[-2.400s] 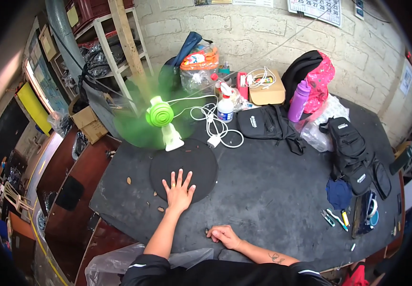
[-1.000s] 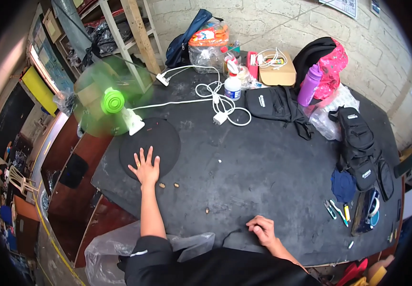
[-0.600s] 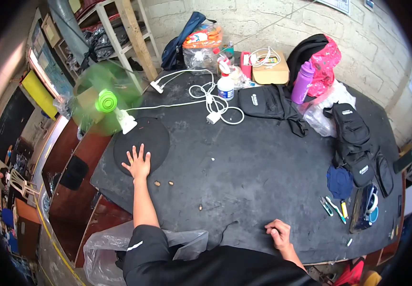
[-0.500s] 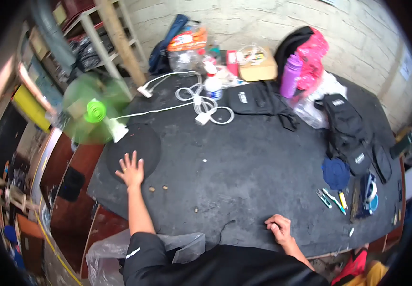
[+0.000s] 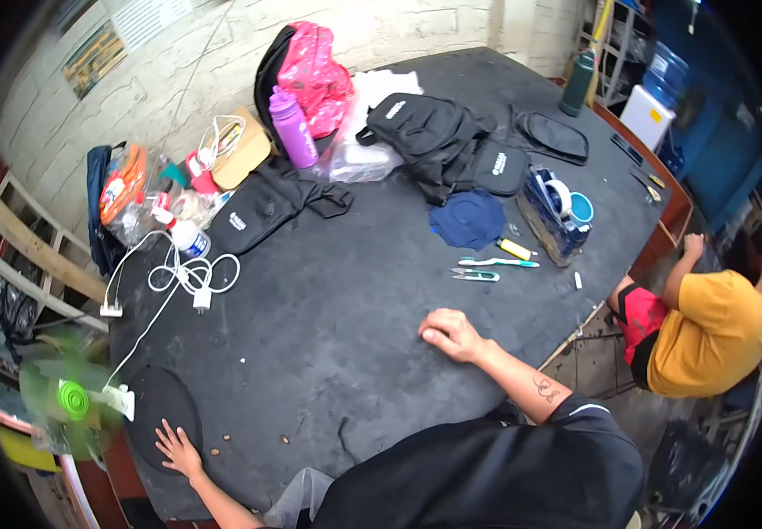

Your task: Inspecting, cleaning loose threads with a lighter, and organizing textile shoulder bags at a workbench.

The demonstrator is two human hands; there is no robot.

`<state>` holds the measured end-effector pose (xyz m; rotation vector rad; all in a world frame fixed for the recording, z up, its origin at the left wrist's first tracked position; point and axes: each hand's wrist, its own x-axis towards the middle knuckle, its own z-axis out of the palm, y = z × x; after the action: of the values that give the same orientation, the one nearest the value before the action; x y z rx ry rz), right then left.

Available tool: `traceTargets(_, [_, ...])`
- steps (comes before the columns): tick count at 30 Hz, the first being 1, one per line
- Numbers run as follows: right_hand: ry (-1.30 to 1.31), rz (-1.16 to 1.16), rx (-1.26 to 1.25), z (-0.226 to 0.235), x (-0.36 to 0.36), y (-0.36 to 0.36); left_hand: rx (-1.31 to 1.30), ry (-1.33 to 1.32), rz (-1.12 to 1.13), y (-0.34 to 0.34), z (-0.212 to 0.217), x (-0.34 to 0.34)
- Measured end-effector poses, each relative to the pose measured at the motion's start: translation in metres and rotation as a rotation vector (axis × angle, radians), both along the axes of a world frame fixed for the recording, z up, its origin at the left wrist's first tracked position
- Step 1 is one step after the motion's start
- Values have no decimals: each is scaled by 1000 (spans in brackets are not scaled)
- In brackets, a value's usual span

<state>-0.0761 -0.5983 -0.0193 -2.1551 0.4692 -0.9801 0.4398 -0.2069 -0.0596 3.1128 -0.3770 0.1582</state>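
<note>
My left hand [image 5: 180, 448] lies with fingers spread on the edge of a flat black round piece [image 5: 165, 401] at the table's near left. My right hand [image 5: 453, 335] rests on the black tabletop [image 5: 328, 326], its fingers curled in and nothing showing in them. Beyond it lie a pair of thread snips [image 5: 476, 276], a white and green toothbrush [image 5: 500, 262] and a small yellow tube-like item [image 5: 514, 249]. A dark blue cloth [image 5: 466, 220] and a tape dispenser [image 5: 547, 220] sit farther back.
At the left edge a green fan [image 5: 72, 399] spins beside a white cable [image 5: 189, 275]. Black bags [image 5: 262, 207], a backpack [image 5: 425, 132], a purple bottle [image 5: 293, 132] and a spray bottle [image 5: 189, 238] line the back. A person in a yellow shirt [image 5: 712, 331] sits at the right.
The view has swung to the right, bringing the seated person and the table's right end into sight. My left hand stays spread on the round piece; my right hand stays curled on the table.
</note>
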Motion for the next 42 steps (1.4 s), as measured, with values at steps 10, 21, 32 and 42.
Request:
traceTargets(10, [316,-770,-25,13,-81,-94,-131,-107,-162,-55,48,-20])
traceTargets(21, [409,-1048,-146,-17,-154,-102,-678,325,-1278,-302,87,-259])
traceTargets(32, [586,-885,-145,-21,-140,-120,-455,533,-1621,-401,38,-439])
traceTargets(42, [612,-684,57,23,-94,-141,-370,462,-1576,-445,7,-422])
